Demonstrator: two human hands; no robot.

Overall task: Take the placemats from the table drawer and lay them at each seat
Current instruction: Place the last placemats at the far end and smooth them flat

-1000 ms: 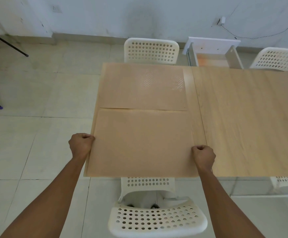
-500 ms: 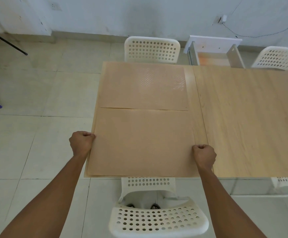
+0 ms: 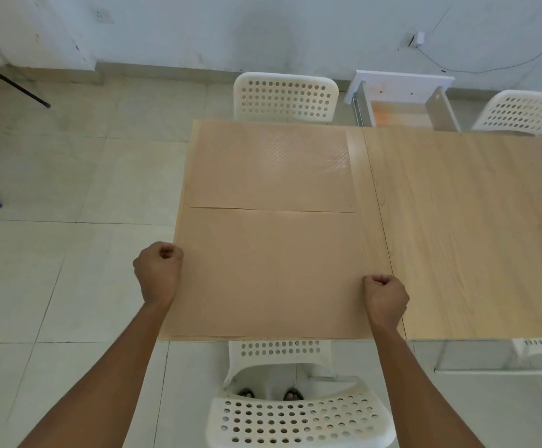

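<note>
Near tan rectangular placemat [image 3: 269, 273] flat on light wooden table [image 3: 463, 227], at near seat. Left hand [image 3: 158, 273] fisted on left edge, right hand [image 3: 386, 300] fisted on right edge. Second tan placemat [image 3: 271, 166] beyond, edges meeting. White open drawer [image 3: 402, 103] at far side.

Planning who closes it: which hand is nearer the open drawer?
Right. The right hand grips the near placemat's right edge, on the open drawer's side; the left hand grips its left edge.
</note>
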